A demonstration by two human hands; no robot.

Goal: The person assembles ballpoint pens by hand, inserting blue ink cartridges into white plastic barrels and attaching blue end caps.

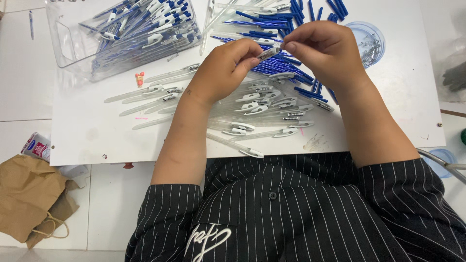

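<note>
Both hands on one pen barrel.
My left hand [221, 70] and right hand [323, 51] pinch the clear pen barrel [268, 53] (fingers curled tight) above the refills [279, 68].

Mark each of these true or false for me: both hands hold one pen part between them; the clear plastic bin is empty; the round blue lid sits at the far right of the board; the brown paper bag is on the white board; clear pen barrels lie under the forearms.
1. Both hands hold one small pen part: true. The left hand and right hand pinch a clear pen barrel piece between their fingertips.
2. The clear plastic bin is empty: false. It holds many blue-and-clear pens.
3. The round blue lid sits far right: true.
4. The brown paper bag is on the white board: false. It lies off the board, lower left.
5. Clear pen barrels lie on the board near the forearms: true.
</note>
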